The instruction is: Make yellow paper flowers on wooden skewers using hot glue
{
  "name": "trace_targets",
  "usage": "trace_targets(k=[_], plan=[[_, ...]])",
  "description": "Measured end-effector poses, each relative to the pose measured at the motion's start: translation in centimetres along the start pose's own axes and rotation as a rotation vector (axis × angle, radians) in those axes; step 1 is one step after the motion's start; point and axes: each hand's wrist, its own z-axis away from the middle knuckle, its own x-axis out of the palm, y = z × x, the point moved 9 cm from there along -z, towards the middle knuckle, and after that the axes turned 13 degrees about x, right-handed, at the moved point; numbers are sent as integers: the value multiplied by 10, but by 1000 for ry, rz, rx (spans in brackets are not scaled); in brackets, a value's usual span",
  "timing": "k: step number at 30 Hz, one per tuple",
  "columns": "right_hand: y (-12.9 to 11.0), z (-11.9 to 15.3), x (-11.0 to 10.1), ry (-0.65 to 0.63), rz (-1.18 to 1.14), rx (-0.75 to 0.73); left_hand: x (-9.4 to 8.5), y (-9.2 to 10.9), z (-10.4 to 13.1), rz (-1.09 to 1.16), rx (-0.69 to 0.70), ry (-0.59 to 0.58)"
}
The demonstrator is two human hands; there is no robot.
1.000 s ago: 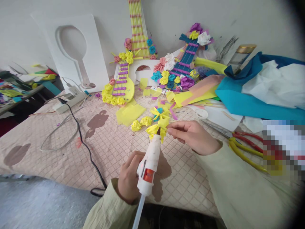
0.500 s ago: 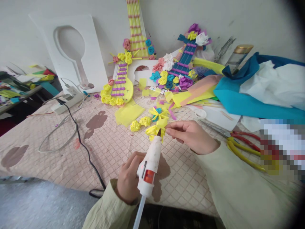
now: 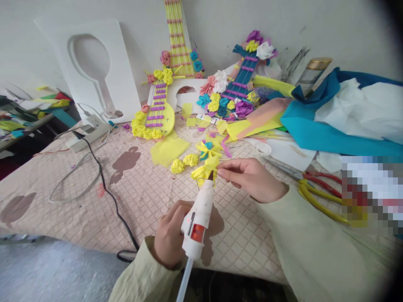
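Observation:
My left hand (image 3: 171, 233) is wrapped round the handle of a white hot glue gun (image 3: 201, 209), with a clear glue stick (image 3: 185, 279) poking out of its rear end. The nozzle meets a piece of yellow crepe paper (image 3: 206, 167), which my right hand (image 3: 252, 178) pinches between thumb and forefinger. The nozzle tip partly covers that paper. Two crumpled yellow paper flowers (image 3: 184, 163) lie just left of it. Behind sits a folded yellow paper star shape (image 3: 209, 149) with a teal bit in it.
A yellow paper guitar (image 3: 161, 115) and a blue one (image 3: 241, 86) with paper flowers lean at the back. Scissors with red handles (image 3: 324, 178) and a yellow-handled tool (image 3: 310, 201) lie right. A black cord (image 3: 108, 195) runs from a power strip (image 3: 86, 134) at left.
The whole view has shifted very slightly. Both hands, the glue gun and the yellow paper keep nearly the same positions relative to each other.

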Motion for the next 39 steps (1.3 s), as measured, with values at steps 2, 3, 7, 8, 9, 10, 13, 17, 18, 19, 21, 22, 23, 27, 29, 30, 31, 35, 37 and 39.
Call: trace_targets(k=[2, 3, 7, 8, 9, 10, 13, 17, 18, 19, 21, 22, 23, 27, 29, 30, 31, 35, 37, 39], plan=[[0, 0, 0, 4, -3, 0, 1, 0, 0, 16, -3, -3], [0, 1, 0, 4, -3, 0, 2, -1, 0, 24, -7, -6], [0, 1, 0, 2, 7, -1, 4, -4, 3, 41, -22, -19], [0, 1, 0, 3, 12, -1, 4, -5, 4, 42, -20, -19], [0, 0, 0, 5, 15, -1, 5, -5, 4, 44, -17, -21], [0, 0, -1, 7, 19, -1, 5, -5, 5, 46, -14, -23], [-1, 0, 0, 5, 24, -7, 6, -4, 4, 52, 0, -27], [-1, 0, 1, -3, 24, -15, 5, -3, 3, 19, 1, -31], [-1, 0, 1, -3, 22, -16, 5, -3, 3, 10, -1, -30], [-1, 0, 1, -2, 20, -18, 4, -3, 2, 5, -3, -29], [-1, 0, 0, 4, 19, -18, 5, -3, 2, 7, -5, -30], [-1, 0, 0, 9, 22, -16, 5, -3, 3, 9, -6, -29], [-1, 0, -1, 15, 27, -17, 5, -4, 3, 11, -5, -29], [-2, 0, -2, 37, 54, -23, 5, -4, 4, 29, -2, -31], [-2, 0, -3, 51, 69, -32, 5, -4, 4, 34, -6, -27], [-3, 0, -3, 59, 73, -39, 5, -4, 4, 39, -8, -25], [-4, 0, -4, 65, 74, -47, 5, -4, 4, 47, -10, -21], [-6, 1, -6, 84, 63, -69, 4, -6, 4, 84, -24, -8], [-7, 1, -6, 85, 63, -71, 5, -7, 4, 89, -32, -20], [-7, 1, -5, 81, 63, -73, 6, -6, 3, 94, -28, -31]])
